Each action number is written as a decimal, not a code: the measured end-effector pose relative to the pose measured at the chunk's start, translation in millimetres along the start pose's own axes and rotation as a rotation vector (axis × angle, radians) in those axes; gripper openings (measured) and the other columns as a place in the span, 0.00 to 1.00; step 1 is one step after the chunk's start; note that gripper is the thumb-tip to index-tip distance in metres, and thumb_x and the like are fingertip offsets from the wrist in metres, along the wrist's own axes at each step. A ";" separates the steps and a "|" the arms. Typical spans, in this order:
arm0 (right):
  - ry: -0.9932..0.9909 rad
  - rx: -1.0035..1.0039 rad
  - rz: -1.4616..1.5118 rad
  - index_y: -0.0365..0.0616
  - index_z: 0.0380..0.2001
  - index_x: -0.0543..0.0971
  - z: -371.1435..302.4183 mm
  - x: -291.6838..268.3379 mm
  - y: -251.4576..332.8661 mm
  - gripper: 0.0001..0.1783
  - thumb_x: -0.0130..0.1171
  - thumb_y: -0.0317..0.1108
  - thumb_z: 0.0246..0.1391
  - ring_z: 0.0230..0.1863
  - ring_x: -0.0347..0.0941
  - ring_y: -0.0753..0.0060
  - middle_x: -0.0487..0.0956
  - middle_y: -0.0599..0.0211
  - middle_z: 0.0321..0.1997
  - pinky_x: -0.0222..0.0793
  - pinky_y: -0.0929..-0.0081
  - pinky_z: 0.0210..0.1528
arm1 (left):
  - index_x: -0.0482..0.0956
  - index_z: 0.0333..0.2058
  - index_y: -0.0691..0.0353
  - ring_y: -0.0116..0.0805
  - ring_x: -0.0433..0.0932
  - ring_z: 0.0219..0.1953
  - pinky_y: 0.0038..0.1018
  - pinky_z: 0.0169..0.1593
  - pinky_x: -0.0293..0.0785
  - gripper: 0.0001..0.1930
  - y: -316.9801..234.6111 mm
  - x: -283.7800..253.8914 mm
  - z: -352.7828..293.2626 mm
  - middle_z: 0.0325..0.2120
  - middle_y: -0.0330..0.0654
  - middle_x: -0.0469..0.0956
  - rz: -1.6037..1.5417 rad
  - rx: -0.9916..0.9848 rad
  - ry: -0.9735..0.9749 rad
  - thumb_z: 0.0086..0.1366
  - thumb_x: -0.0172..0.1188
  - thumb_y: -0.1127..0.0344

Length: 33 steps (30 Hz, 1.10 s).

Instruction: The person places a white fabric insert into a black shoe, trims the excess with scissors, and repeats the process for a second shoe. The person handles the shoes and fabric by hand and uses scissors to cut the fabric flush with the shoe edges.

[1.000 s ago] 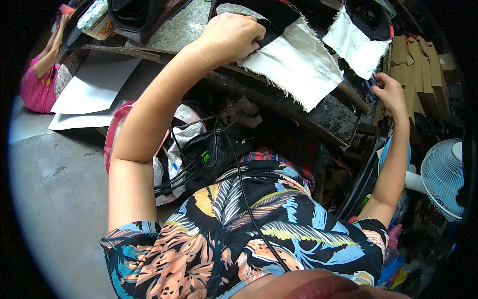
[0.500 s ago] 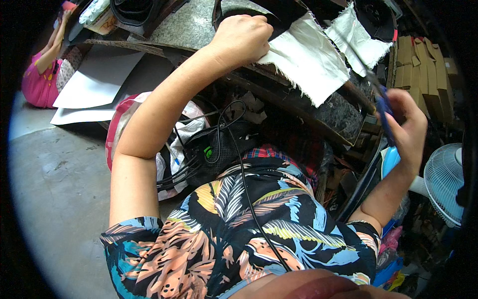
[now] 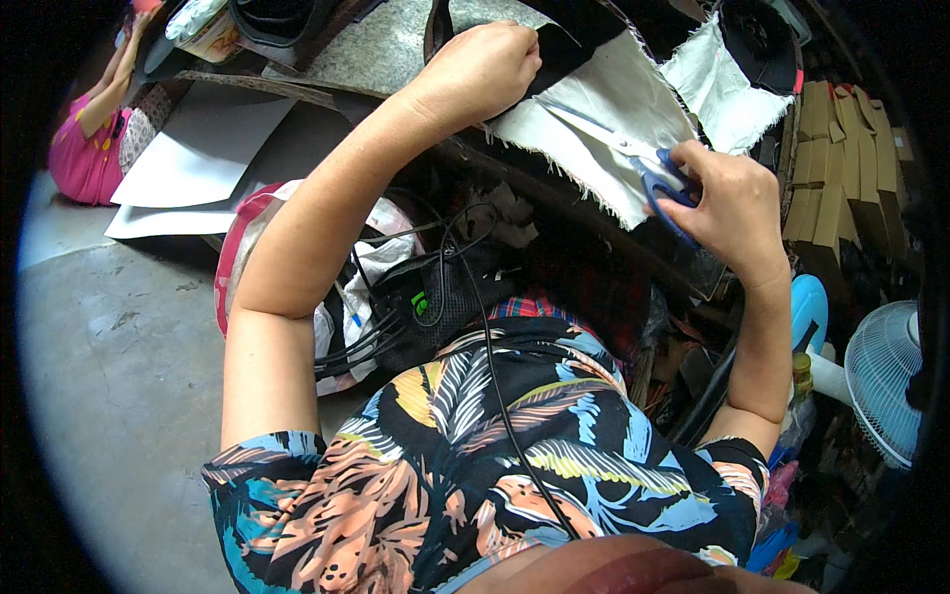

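Flowered shirt: my shirt (image 3: 495,445) is nearest, and a thin black cable (image 3: 502,396) lies over it.
Right hand: my right hand (image 3: 727,208) is partly closed around the blue handles of the scissors (image 3: 645,154), with fingers bent at the loops.
Blades: they point to my left, over the white cloth; I cannot tell if they are apart or biting.
White cloth: this piece (image 3: 614,84) lies at the bench edge, between my two hands, with a frayed lower border.
Left hand: my left hand (image 3: 490,69) is curled like a fist at the black material (image 3: 584,25); its fingertips are hidden, so I cannot tell what they pinch.
Done and left: the cloth already has rough edges, but I see no slit under the blades, so I judge this cut is not yet made.
Second cloth: another frayed white piece (image 3: 722,79) lies just beyond, to the right.
Farther: brown cartons (image 3: 841,158) stand at right.
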State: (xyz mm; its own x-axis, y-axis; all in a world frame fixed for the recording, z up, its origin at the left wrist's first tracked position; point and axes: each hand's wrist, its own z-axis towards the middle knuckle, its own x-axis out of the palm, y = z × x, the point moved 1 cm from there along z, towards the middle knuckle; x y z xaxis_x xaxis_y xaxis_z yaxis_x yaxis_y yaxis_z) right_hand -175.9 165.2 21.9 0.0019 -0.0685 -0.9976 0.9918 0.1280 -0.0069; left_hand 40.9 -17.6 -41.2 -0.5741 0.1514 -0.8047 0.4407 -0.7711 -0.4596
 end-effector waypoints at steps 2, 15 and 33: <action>0.009 -0.052 0.072 0.47 0.38 0.81 -2.6 2.6 -2.1 0.21 0.75 0.42 0.40 0.30 0.81 0.59 0.82 0.62 0.27 0.74 0.65 0.34 | 0.82 0.35 0.68 0.55 0.82 0.40 0.42 0.49 0.78 0.12 -2.1 -4.1 2.5 0.33 0.57 0.80 -0.026 0.003 -0.048 0.67 0.53 0.66; -0.110 0.521 0.015 0.52 0.48 0.78 -28.1 51.0 -151.0 0.18 0.61 0.48 0.60 0.39 0.81 0.52 0.84 0.61 0.37 0.74 0.59 0.39 | 0.76 0.53 0.59 0.44 0.71 0.58 0.37 0.60 0.70 0.27 9.2 -46.4 -46.0 0.50 0.44 0.75 0.239 0.431 0.112 0.51 0.64 0.77; -0.577 0.062 0.223 0.43 0.57 0.77 -40.1 53.1 -20.7 0.31 0.69 0.36 0.47 0.62 0.68 0.50 0.74 0.57 0.60 0.64 0.57 0.65 | 0.73 0.60 0.59 0.42 0.72 0.51 0.38 0.57 0.68 0.30 11.7 0.5 -55.2 0.52 0.44 0.74 0.419 0.283 0.034 0.55 0.60 0.70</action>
State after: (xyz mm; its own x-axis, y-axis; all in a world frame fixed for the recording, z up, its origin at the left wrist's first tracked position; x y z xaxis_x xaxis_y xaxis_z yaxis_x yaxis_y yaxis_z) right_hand -201.5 198.6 -33.7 0.2614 -0.5726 -0.7770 0.9651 0.1441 0.2185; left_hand 83.8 7.6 -67.7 -0.3633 -0.1907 -0.9119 0.4219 -0.9064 0.0215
